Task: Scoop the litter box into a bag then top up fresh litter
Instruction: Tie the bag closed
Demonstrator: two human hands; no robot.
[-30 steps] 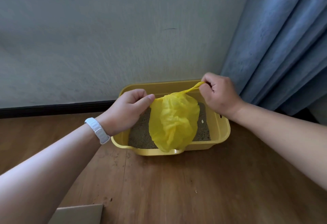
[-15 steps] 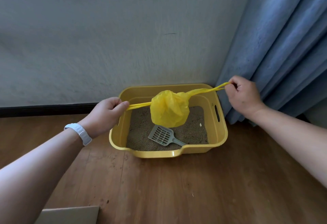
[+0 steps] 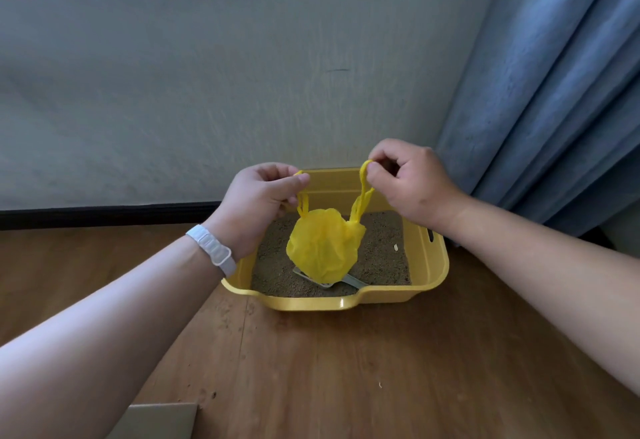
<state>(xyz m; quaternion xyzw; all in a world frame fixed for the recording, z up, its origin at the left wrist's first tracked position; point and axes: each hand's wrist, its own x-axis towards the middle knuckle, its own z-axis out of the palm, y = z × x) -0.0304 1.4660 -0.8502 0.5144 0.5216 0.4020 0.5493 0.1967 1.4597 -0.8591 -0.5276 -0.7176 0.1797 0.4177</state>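
Wood floor (image 3: 381,369), grey wall, blue curtain (image 3: 554,92) at right. Left hand (image 3: 258,201) pinches one bag handle; right hand (image 3: 412,182) pinches other. Yellow bag (image 3: 323,248) hangs between, above litter box (image 3: 429,265). Scoop (image 3: 349,281) on litter, partly hidden behind bag.

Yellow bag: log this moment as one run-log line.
left hand pinches handle | right hand pinches handle | yellow bag hangs over litter box | scoop in box
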